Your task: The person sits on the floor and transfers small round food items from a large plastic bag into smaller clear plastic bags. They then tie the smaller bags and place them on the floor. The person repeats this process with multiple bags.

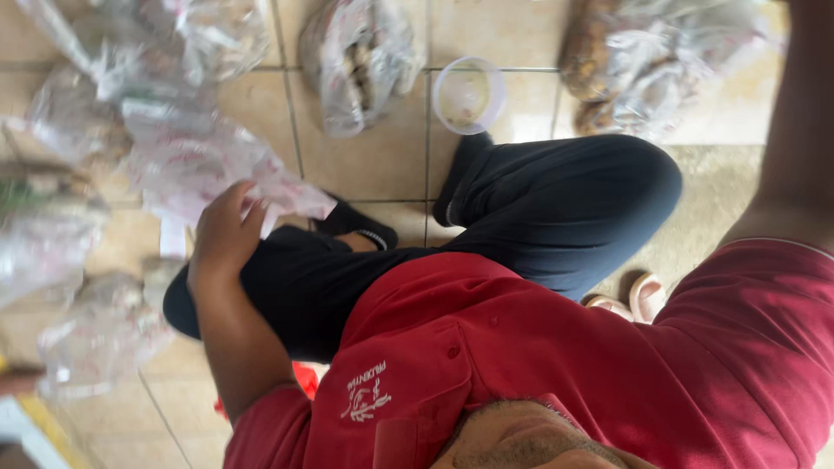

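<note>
I sit on a tiled floor in a red shirt and black trousers (556, 208). My left hand (224, 234) is closed on the edge of a crumpled clear plastic bag with pink print (187, 156), just above my left knee. My right forearm (799, 130) rises along the right edge of the view, and its hand is out of frame.
Several clear plastic bags with brownish contents lie around: at the left (95, 330), top middle (358, 61) and top right (643, 69). A round clear plastic tub (469, 94) stands beyond my feet. A pink sandal (630, 300) lies by my right thigh.
</note>
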{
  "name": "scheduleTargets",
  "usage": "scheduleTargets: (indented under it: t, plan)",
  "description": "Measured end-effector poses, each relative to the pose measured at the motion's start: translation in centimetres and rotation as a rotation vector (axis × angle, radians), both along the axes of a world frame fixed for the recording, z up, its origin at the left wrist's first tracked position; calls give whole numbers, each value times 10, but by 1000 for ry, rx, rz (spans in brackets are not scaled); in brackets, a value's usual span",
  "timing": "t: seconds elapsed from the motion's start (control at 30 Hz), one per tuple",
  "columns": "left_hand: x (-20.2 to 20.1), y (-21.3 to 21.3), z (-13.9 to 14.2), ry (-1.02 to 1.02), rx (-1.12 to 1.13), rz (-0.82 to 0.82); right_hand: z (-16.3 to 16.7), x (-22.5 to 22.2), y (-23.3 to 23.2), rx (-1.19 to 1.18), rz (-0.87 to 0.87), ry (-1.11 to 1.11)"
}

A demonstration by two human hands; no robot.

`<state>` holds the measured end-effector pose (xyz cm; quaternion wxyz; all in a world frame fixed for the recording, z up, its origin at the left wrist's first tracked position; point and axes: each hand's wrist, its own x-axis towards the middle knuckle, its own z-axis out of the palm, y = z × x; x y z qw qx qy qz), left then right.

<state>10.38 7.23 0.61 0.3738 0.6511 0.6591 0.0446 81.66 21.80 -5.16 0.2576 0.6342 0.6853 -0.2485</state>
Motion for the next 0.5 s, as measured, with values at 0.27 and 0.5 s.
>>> scheduleTargets:
  t: [0.27,0.5]
  plan:
    - [97,29,-82,-121,164,-10,-94,10,93,62,87,-110]
    - [155,69,-183,308,312,253,-94,-9,86,160,177,-108]
